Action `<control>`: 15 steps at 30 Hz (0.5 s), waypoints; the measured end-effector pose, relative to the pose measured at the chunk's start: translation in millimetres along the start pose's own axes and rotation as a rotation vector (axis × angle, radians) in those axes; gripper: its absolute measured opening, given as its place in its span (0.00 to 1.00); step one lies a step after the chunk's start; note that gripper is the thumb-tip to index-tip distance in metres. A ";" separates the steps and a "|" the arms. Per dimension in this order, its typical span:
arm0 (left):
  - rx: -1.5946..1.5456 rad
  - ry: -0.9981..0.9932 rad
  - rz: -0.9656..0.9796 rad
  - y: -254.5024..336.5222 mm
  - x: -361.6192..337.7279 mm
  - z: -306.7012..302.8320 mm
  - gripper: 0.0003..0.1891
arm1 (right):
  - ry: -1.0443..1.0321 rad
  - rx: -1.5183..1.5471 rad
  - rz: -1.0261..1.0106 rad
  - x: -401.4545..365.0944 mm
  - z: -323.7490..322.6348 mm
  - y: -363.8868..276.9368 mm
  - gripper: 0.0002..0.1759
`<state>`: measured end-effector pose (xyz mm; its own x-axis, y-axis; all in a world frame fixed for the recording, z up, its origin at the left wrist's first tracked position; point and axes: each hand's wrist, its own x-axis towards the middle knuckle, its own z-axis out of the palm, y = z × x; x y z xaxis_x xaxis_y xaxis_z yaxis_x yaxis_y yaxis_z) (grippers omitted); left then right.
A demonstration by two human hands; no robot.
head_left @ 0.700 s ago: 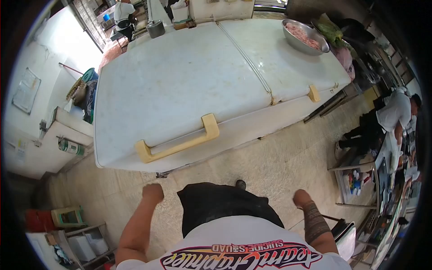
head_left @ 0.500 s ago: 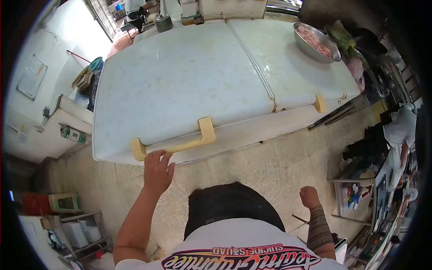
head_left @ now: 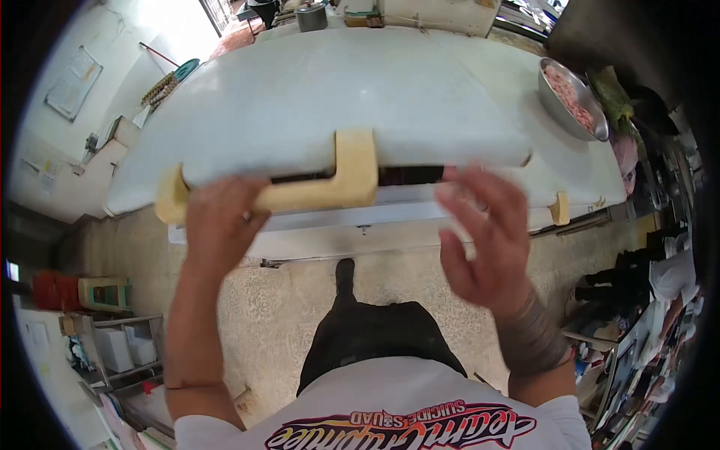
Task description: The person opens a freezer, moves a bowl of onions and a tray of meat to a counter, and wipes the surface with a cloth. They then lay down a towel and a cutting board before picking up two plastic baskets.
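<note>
A white chest freezer (head_left: 307, 244) stands before me, its left lid (head_left: 285, 97) lifted a little at the front edge. A dark gap shows under that edge. My left hand (head_left: 223, 217) is wrapped round the yellow lid handle (head_left: 315, 195), near the handle's left end. Held up at the lid's front edge on the right is my right hand (head_left: 487, 232), blurred, with fingers apart and fingertips close to the edge. The right lid (head_left: 517, 172) lies flat and has its own small yellow handle (head_left: 559, 208).
On the right lid sits a metal bowl (head_left: 574, 101) of pinkish meat, beside a green plastic bag (head_left: 611, 97). A lidded metal pot (head_left: 311, 16) stands at the back. Another person (head_left: 671, 274) is at the right by a cluttered table. Shelving (head_left: 127, 345) stands at lower left.
My left hand has closed round the handle and the left lid has risen at its front. My right hand has come up from my side to the lid's edge, its fist now opened.
</note>
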<state>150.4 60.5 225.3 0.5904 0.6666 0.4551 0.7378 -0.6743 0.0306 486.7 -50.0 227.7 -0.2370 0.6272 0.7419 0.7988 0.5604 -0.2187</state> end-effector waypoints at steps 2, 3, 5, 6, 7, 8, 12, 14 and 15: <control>0.150 0.133 0.174 -22.3 36.0 -38.6 0.30 | 0.023 -0.284 -0.108 66.9 3.1 15.7 0.27; 0.283 0.132 0.199 -35.7 56.9 -52.6 0.32 | 0.136 -0.317 -0.155 98.7 14.6 34.4 0.28; 0.363 0.350 0.363 -52.8 101.7 -75.9 0.30 | 0.245 -0.334 -0.261 156.4 29.9 65.8 0.23; 0.418 0.455 0.432 -58.4 126.4 -85.5 0.28 | 0.295 -0.314 -0.309 183.9 38.0 82.6 0.19; 0.502 0.469 0.454 -75.9 142.5 -98.8 0.25 | 0.342 -0.252 -0.326 206.6 42.0 90.2 0.12; 0.576 0.485 0.467 -94.1 159.0 -107.6 0.25 | 0.387 -0.189 -0.346 229.4 46.2 97.9 0.07; 0.720 0.509 0.457 -155.3 223.9 -131.2 0.25 | 0.481 -0.339 -0.313 289.2 35.6 116.8 0.12; 0.741 0.509 0.435 -183.6 252.5 -132.1 0.25 | 0.485 -0.574 -0.361 334.0 21.6 161.5 0.14; 0.757 0.506 0.435 -196.4 266.5 -133.4 0.25 | 0.470 -0.956 -0.492 357.9 4.4 187.8 0.11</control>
<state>119.1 328.2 459.2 0.7790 0.0786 0.6221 0.6090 -0.3309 -0.7208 549.4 282.1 449.3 -0.5681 0.0826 0.8188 0.8159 -0.0732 0.5735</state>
